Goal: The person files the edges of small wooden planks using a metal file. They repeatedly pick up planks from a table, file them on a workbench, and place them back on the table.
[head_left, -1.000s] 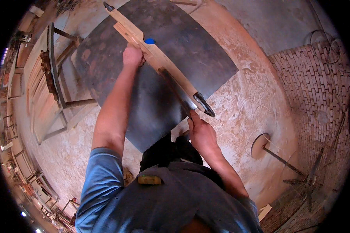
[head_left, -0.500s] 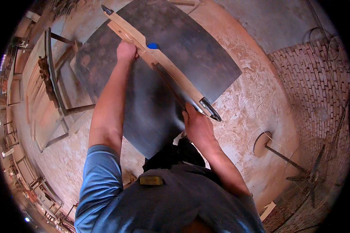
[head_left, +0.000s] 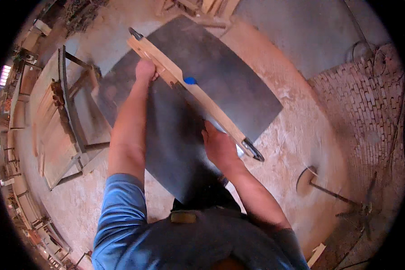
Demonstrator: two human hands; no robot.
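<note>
A long pale wooden piece [head_left: 211, 105] runs slantwise in front of me, from far left to near right. Dark fittings cap both its ends, and a round blue part [head_left: 190, 80] sits near its middle. My left hand [head_left: 147, 71] is closed around the wood toward the far end. Toward the near end, my right hand [head_left: 221, 147] is closed at the underside, beside a bright shiny strip; its fingertips are mostly hidden, and motion smears it a little. Beneath both hands lies a large dark grey sheet [head_left: 252, 85], reaching back toward my legs.
A wooden frame with planks [head_left: 54, 130] stands to the left. A stand fan [head_left: 362, 204] with a round base [head_left: 307, 179] is at the right, partly blurred. Stacked bricks [head_left: 364, 108] line the far right. Timber pieces [head_left: 218, 8] lie at the back, on the dusty floor.
The whole view has shifted, so the sheet and wooden piece appear lower. My right hand has moved along the wood, away from its near end. My left hand keeps its hold.
</note>
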